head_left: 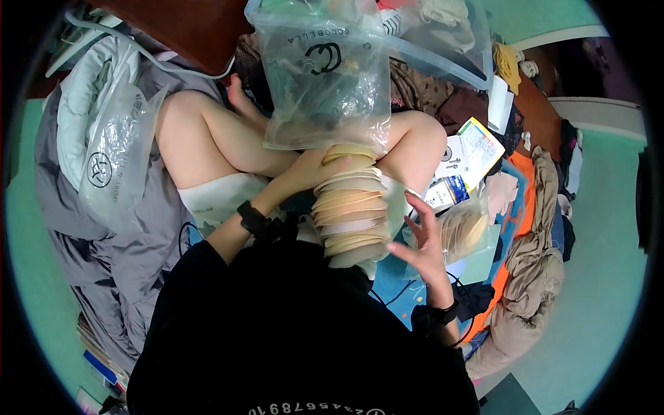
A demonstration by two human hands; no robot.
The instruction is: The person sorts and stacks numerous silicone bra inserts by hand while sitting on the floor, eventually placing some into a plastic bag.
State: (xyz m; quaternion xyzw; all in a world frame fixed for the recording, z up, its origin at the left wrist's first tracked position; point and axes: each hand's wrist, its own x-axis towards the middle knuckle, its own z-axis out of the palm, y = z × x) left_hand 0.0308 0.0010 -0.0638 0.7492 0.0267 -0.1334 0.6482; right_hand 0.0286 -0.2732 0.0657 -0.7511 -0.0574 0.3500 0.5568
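A long row of nested bra pads [351,214], in beige, cream and pale pink, lies in my lap, running from between my knees toward my body. My left hand [312,169] is wrapped round the far end of the row, its fingers over the yellowish pads there. To the right of the row, my right hand [423,242] is raised with its fingers spread and nothing in it. Just beyond my left hand, a clear plastic bag [325,83] with dark print lies across my legs. Another clear bag [462,232] with similar pads inside sits beside my right hand.
At the back stands a clear plastic bin [443,59] with clothes in it. A grey quilt [104,270] and a frosted bag [114,159] lie on the left. Printed papers [477,149] are by my right knee; a tan bundled cloth [529,297] lies further right.
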